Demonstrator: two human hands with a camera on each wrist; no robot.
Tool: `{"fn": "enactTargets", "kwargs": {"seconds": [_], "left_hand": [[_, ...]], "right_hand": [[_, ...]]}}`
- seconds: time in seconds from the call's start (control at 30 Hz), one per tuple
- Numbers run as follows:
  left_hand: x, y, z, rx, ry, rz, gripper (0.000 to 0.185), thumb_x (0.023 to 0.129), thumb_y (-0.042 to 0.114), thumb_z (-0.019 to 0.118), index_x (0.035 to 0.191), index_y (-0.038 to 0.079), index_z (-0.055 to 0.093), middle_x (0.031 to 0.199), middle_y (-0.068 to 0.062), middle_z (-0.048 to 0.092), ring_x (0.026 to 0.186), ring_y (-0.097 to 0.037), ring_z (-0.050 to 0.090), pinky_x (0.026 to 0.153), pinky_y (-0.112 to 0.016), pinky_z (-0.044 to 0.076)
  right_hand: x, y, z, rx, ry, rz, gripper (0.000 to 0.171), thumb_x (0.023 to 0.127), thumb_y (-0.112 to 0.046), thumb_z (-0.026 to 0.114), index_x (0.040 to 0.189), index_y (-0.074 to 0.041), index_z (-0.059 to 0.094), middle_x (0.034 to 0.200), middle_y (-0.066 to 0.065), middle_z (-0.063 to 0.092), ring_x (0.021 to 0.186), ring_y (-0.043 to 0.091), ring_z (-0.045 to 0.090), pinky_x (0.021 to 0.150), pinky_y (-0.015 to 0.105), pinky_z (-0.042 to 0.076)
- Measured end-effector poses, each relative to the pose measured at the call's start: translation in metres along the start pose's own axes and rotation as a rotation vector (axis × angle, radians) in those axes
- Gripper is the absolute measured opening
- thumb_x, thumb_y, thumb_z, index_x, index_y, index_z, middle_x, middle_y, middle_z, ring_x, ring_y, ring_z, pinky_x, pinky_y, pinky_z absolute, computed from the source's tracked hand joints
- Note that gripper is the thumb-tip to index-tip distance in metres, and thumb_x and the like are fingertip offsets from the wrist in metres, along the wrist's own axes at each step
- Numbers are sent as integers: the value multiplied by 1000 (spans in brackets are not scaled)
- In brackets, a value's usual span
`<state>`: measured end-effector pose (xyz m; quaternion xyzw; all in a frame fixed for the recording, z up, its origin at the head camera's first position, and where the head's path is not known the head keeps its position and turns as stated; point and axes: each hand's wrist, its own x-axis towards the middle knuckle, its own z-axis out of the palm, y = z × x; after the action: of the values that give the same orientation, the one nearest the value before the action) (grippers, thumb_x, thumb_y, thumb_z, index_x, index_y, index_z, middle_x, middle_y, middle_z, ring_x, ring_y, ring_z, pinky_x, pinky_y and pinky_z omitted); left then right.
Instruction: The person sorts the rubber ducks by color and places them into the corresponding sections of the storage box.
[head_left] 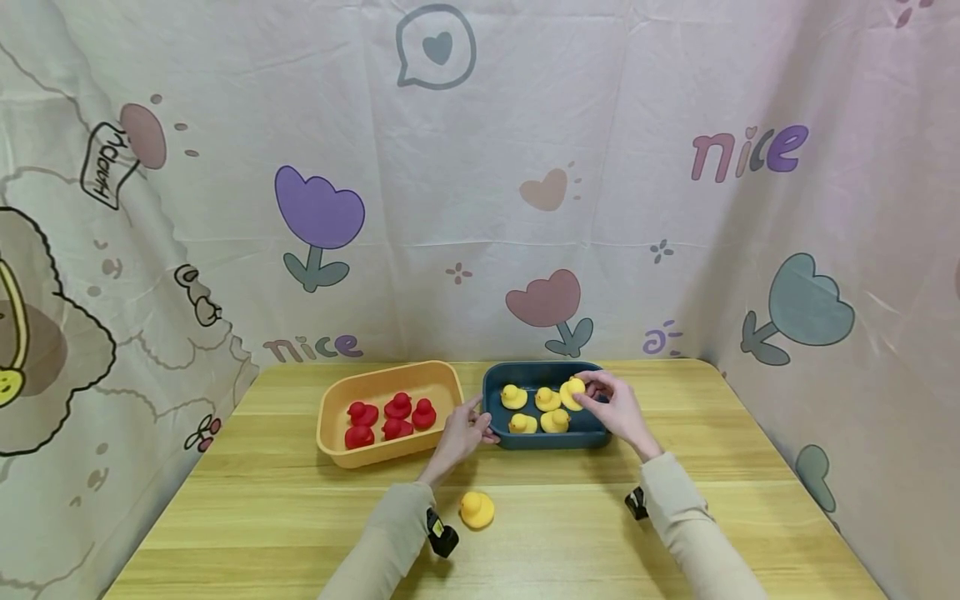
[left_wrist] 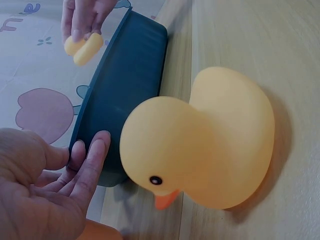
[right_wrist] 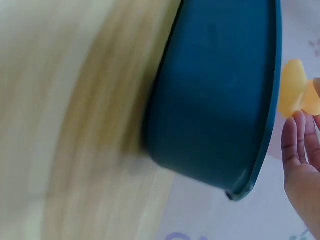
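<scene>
A dark blue tray (head_left: 495, 385) sits mid-table with several yellow ducks in it. My right hand (head_left: 609, 403) pinches one yellow duck (head_left: 572, 392) over the tray's far right part; the same duck (left_wrist: 84, 47) shows above the rim in the left wrist view, and as a yellow shape (right_wrist: 295, 90) in the right wrist view. My left hand (head_left: 467, 430) rests against the blue tray's (left_wrist: 130, 85) near left corner, fingers (left_wrist: 92, 160) straight on its wall. A lone yellow duck (head_left: 477, 509) (left_wrist: 205, 145) stands on the table beside my left wrist.
An orange tray (head_left: 330, 417) left of the blue one holds several red ducks (head_left: 390, 417). The wooden table (head_left: 750, 433) is ringed by a patterned cloth backdrop (head_left: 480, 167) at the back and both sides. The blue tray's outer wall (right_wrist: 220, 100) fills the right wrist view.
</scene>
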<state>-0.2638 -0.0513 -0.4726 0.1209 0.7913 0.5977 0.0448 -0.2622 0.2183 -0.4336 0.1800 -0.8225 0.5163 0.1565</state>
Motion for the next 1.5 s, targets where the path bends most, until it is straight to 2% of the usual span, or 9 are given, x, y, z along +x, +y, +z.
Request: {"fn": "enactTargets", "kwargs": {"seconds": [0.17, 0.27, 0.63, 0.8, 1.0, 1.17, 1.37, 1.5], "left_hand": [[2, -4, 1, 26, 5, -14, 50, 91, 7, 46, 137, -3, 29, 78, -19, 61, 67, -29, 66, 68, -43, 56], [3, -4, 1, 23, 5, -16, 49, 92, 7, 46, 137, -2, 29, 78, -19, 61, 68, -30, 66, 69, -43, 56], [4, -7, 2, -17, -3, -29, 50, 92, 7, 46, 138, 1, 29, 80, -23, 59, 70, -34, 66, 70, -45, 55], [5, -8, 2, -10, -7, -32, 50, 92, 8, 46, 138, 1, 28, 80, -23, 59, 70, -32, 66, 70, -44, 55], [4, -6, 2, 0, -5, -31, 50, 92, 8, 45, 138, 0, 27, 80, -21, 60, 69, -30, 66, 70, -43, 56], [3, -6, 1, -12, -10, -39, 51, 92, 8, 45, 139, 0, 27, 82, -22, 58, 71, -32, 66, 71, -43, 55], [-6, 10, -1, -48, -32, -32, 51, 92, 3, 43, 138, -5, 24, 88, -30, 55, 76, -39, 64, 75, -48, 53], [-14, 24, -2, -28, -36, -34, 50, 92, 3, 42, 138, -6, 23, 92, -33, 55, 80, -41, 63, 77, -48, 52]], "right_hand": [[11, 31, -6, -104, -12, 7, 29, 76, -12, 69, 103, -3, 62, 86, 14, 60, 71, 15, 52, 63, 18, 48], [15, 38, -7, -147, -20, 20, 29, 76, -12, 69, 102, -4, 62, 84, 13, 61, 70, 13, 53, 62, 17, 49], [24, 51, -10, -248, -52, 63, 29, 76, -11, 70, 103, -2, 62, 87, 14, 63, 71, 16, 56, 61, 17, 49], [27, 55, -10, -275, -75, 65, 28, 75, -8, 69, 101, 1, 62, 88, 14, 64, 72, 19, 57, 61, 18, 50], [32, 59, -10, -317, -115, 97, 27, 76, -8, 68, 100, 1, 63, 90, 14, 65, 72, 16, 58, 62, 17, 50], [36, 60, -8, -341, -149, 130, 28, 76, -7, 68, 102, 1, 62, 92, 15, 65, 74, 17, 59, 65, 23, 52], [38, 61, -8, -341, -182, 137, 26, 75, -7, 69, 99, 0, 63, 93, 15, 65, 74, 18, 61, 66, 29, 54], [39, 61, -8, -340, -193, 142, 24, 75, -8, 69, 97, -1, 64, 94, 15, 66, 74, 18, 61, 66, 29, 55]]}}
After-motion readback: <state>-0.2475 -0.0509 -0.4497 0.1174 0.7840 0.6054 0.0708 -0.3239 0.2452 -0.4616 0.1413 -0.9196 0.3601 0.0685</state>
